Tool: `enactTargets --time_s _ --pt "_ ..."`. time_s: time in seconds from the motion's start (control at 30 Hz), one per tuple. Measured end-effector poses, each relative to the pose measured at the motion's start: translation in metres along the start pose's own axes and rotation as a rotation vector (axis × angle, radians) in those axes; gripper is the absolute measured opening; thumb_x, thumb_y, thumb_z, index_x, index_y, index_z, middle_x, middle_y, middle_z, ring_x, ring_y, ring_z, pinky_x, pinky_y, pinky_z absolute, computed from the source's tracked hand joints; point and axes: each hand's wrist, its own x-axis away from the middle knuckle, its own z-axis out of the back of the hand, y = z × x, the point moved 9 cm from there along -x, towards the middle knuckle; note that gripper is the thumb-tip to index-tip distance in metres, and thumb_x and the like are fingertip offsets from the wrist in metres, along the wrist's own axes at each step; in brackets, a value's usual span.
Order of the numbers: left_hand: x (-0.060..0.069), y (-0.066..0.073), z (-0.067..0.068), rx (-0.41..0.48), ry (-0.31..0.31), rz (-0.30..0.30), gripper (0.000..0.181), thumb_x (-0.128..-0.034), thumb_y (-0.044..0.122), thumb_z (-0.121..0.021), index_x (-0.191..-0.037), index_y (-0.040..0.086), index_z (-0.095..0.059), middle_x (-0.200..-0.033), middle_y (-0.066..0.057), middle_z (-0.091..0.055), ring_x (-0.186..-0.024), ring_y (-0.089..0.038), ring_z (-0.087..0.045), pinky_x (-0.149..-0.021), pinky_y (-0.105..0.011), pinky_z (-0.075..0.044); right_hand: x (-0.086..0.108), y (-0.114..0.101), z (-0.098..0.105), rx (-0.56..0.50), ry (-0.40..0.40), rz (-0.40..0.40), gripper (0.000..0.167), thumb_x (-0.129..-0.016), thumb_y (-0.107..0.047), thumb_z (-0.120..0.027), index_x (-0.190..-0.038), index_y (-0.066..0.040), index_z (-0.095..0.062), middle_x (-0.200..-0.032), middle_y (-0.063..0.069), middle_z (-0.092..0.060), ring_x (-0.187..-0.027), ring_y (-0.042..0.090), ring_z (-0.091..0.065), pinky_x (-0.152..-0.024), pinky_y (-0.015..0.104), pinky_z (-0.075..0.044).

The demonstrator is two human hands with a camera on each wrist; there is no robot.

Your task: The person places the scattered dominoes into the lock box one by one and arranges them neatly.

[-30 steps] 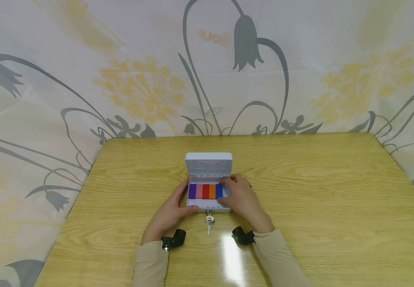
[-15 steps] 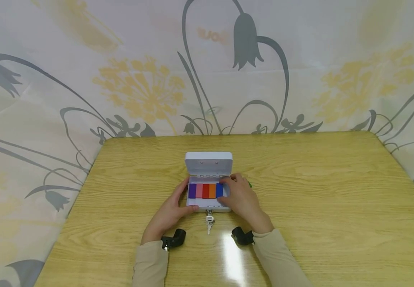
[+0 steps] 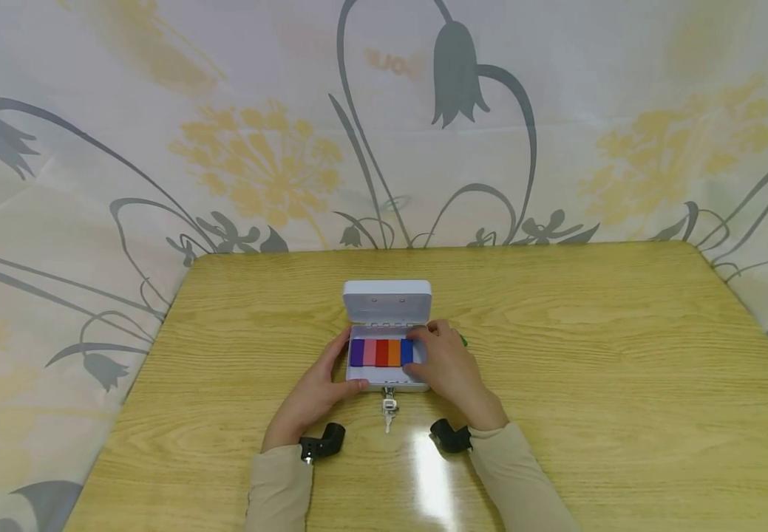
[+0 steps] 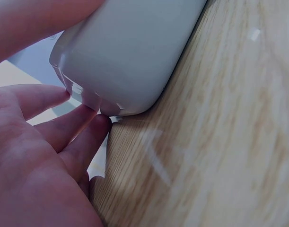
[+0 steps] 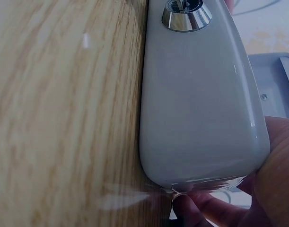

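A white metal cash box [image 3: 386,386] stands on the table with its lid [image 3: 386,303] raised. In its tray lies a row of coloured blocks: purple [image 3: 357,352], pink [image 3: 369,352], red [image 3: 381,352], orange [image 3: 393,352] and blue [image 3: 406,352]. My left hand [image 3: 320,388] grips the box's left end, thumb on the front rim and fingers along the side. With thumb and forefinger reaching inside, my right hand [image 3: 452,369] pinches the blue block at its near and far ends. Its other fingers lie outside the right wall, as the right wrist view shows.
A key [image 3: 389,420] hangs from the lock [image 5: 186,16] on the box's front. Something small and green [image 3: 464,341] peeks out behind my right hand; its kind is hidden. The wooden table [image 3: 623,369] runs back to a patterned cloth [image 3: 277,170].
Both hands, the box and the blocks keep their places. Slightly more of the green thing behind my right hand shows than a second ago.
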Motion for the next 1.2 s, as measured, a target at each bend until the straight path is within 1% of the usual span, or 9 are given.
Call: enactTargets --time_s 0.17,0.5,0.73,0.83,0.97,1.1,1.2 --pt "-0.0003 0.0002 0.0006 -0.002 0.000 -0.006 0.086 -0.0737 0.032 -0.072 -0.141 0.036 -0.018 -0.144 0.013 -0.018 -0.132 -0.014 -0.011 -0.106 -0.047 -0.008 -0.0009 -0.0003 0.0004 -0.004 0.001 0.004 0.047 -0.069 -0.030 -0.075 -0.112 -0.017 -0.061 -0.119 0.011 -0.044 -0.102 0.027 -0.043 -0.072 0.045 -0.047" --pt "0.0005 -0.0002 0.0009 -0.001 0.000 0.004 0.086 -0.0740 0.032 -0.072 -0.141 0.037 -0.018 -0.144 0.013 -0.018 -0.132 -0.014 -0.011 -0.105 -0.047 -0.008 -0.0016 0.0006 -0.0009 -0.001 -0.005 -0.003 0.047 -0.068 -0.030 -0.075 -0.112 -0.018 -0.061 -0.120 0.011 -0.044 -0.103 0.027 -0.042 -0.074 0.046 -0.046" --pt "0.0015 0.0016 0.0008 -0.011 0.005 -0.006 0.086 -0.0742 0.031 -0.072 -0.141 0.036 -0.019 -0.145 0.011 -0.018 -0.133 -0.016 -0.012 -0.105 -0.048 -0.009 -0.0020 0.0018 -0.0019 -0.009 -0.005 0.001 0.048 -0.068 -0.030 -0.075 -0.112 -0.018 -0.061 -0.120 0.011 -0.044 -0.104 0.027 -0.042 -0.072 0.046 -0.047" --pt "0.0013 0.0018 0.0010 -0.014 0.007 -0.006 0.086 -0.0743 0.031 -0.072 -0.141 0.036 -0.018 -0.145 0.012 -0.018 -0.132 -0.015 -0.012 -0.105 -0.047 -0.009 -0.0018 0.0021 -0.0017 -0.015 -0.005 0.003 0.047 -0.068 -0.030 -0.075 -0.112 -0.018 -0.061 -0.120 0.010 -0.044 -0.104 0.027 -0.042 -0.072 0.046 -0.047" --pt "0.0011 0.0028 0.0009 -0.012 0.007 -0.021 0.086 -0.0740 0.031 -0.072 -0.142 0.035 -0.018 -0.145 0.010 -0.018 -0.133 -0.017 -0.012 -0.105 -0.048 -0.009 -0.0019 0.0024 -0.0015 -0.021 -0.004 0.007 0.047 -0.068 -0.031 -0.074 -0.112 -0.019 -0.061 -0.120 0.010 -0.044 -0.104 0.027 -0.042 -0.072 0.046 -0.046" --pt "0.0011 0.0036 0.0007 -0.017 0.008 -0.031 0.087 -0.0738 0.031 -0.072 -0.142 0.033 -0.019 -0.145 0.009 -0.019 -0.133 -0.018 -0.013 -0.105 -0.049 -0.009 -0.0014 0.0023 -0.0010 -0.029 -0.007 0.018 0.049 -0.069 -0.032 -0.074 -0.114 -0.019 -0.060 -0.120 0.010 -0.044 -0.104 0.027 -0.042 -0.073 0.045 -0.046" --pt "0.0004 0.0029 0.0004 -0.021 0.005 -0.029 0.087 -0.0740 0.031 -0.072 -0.142 0.033 -0.019 -0.144 0.012 -0.019 -0.132 -0.015 -0.013 -0.105 -0.047 -0.010 -0.0004 0.0018 -0.0006 -0.035 -0.015 0.032 0.051 -0.070 -0.034 -0.073 -0.117 -0.020 -0.059 -0.120 0.010 -0.043 -0.104 0.026 -0.041 -0.073 0.044 -0.045"
